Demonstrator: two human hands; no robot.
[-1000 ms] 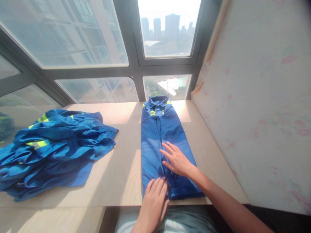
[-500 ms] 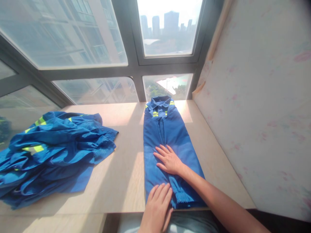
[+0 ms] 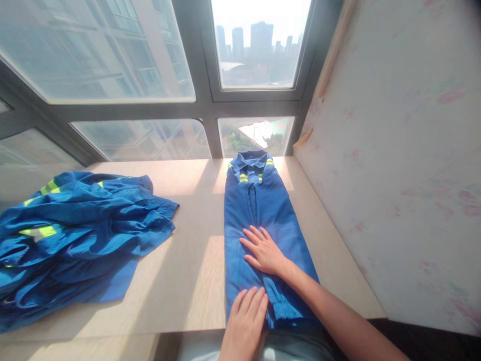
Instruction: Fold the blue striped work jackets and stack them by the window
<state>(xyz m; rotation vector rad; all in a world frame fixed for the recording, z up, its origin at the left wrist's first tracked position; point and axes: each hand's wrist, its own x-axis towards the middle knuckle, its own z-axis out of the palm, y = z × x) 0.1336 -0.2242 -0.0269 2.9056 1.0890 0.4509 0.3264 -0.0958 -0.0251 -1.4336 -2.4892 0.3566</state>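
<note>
A blue work jacket (image 3: 259,205) with yellow reflective stripes lies folded into a long narrow shape, its collar at the window end. My right hand (image 3: 266,251) rests flat on the middle of it, fingers spread. At the jacket's near end, my left hand (image 3: 248,312) lies with extended fingers on the fabric, close to the table edge; its thumb is mostly hidden. An elastic-gathered cuff (image 3: 283,308) shows beside the left fingertips, below my right forearm. Neither hand lifts the cloth.
Another blue garment (image 3: 93,230) with yellow stripes lies crumpled to the left on the pale wooden surface (image 3: 188,260). Windows in grey frames (image 3: 146,111) stand behind. A flower-patterned wall (image 3: 394,175) borders the right side.
The view has shifted slightly, so the crumpled garment sits further left. Both hands stay at the same places on the folded jacket; the left thumb now shows less.
</note>
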